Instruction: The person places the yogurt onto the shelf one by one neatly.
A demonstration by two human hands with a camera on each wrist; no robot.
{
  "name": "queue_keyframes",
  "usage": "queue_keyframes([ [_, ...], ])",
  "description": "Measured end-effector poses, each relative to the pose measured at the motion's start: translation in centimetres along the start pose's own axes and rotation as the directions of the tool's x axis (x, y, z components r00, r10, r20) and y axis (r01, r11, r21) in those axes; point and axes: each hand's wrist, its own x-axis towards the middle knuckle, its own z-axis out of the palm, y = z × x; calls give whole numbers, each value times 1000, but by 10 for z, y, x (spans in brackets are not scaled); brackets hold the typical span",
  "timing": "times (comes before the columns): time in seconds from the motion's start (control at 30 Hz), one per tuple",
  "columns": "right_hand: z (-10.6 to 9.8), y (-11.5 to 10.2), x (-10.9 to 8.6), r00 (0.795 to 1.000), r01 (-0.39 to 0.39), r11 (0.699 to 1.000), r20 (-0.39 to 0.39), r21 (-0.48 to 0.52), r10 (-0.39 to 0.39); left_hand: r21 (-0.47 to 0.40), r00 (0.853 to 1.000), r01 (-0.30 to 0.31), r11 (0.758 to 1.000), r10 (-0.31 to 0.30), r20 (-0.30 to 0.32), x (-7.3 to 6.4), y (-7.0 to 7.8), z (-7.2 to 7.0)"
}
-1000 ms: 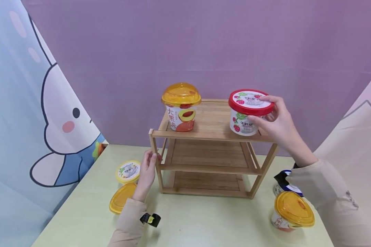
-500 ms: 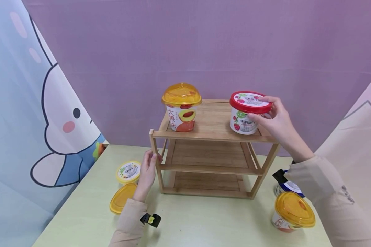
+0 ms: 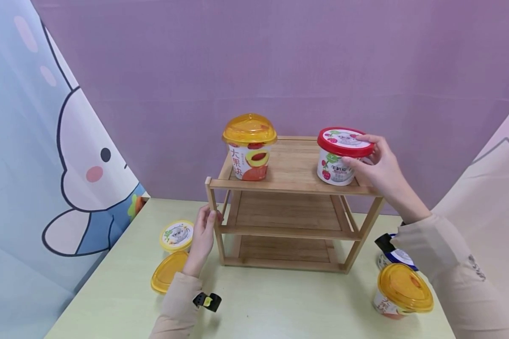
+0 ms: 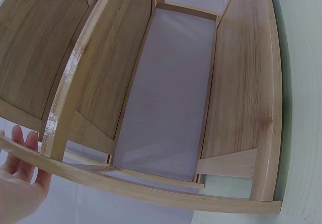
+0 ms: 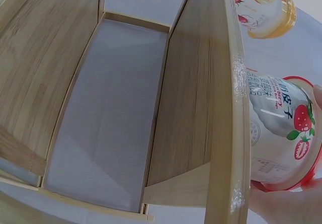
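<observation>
My right hand (image 3: 381,167) holds a red-lidded yogurt tub (image 3: 332,168) with strawberry print, thumb at its side and fingers on the lid. The tub is upright at the right front of the top board of a three-tier bamboo shelf rack (image 3: 280,189); in the right wrist view the tub (image 5: 282,128) shows beyond the rack's front edge. At the rack's left post, my left hand (image 3: 202,235) grips the wood. The left wrist view shows its fingers (image 4: 17,133) behind the side rail. An orange-domed yogurt cup (image 3: 249,160) stands on the top left.
Left of the rack on the table (image 3: 280,306) are a yellow-lidded tub (image 3: 176,235) and an orange-lidded cup (image 3: 168,273), partly behind the left arm. Another orange-lidded cup (image 3: 400,292) and a blue-lidded tub (image 3: 400,256) stand at right, the tub partly covered by the sleeve.
The red-lidded tub has shifted slightly right and its lid looks more level, with the right hand still on it. The left hand has stayed at the post.
</observation>
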Motion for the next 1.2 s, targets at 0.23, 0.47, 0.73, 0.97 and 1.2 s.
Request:
queue_keyframes([
  [0.23, 0, 0, 1, 1000, -9, 1000, 0, -2, 9, 22, 1000, -31, 999, 31, 3, -1, 0, 0],
  [0.47, 0, 2, 3, 1000, -19, 1000, 15, -10, 20, 38, 999, -38, 999, 38, 0, -2, -3, 0],
  [0.73, -4, 3, 4, 998, -4, 1000, 61, 15, 3, 25, 999, -49, 998, 49, 8, -2, -1, 0],
  [0.97, -6, 5, 6, 997, 15, 1000, 71, 15, -16, 16, 999, -34, 999, 34, 6, -2, 0, 0],
  [1.2, -8, 6, 5, 995, 30, 999, 94, 20, -31, 22, 1000, 12, 1000, -12, 0, -5, 18, 3],
])
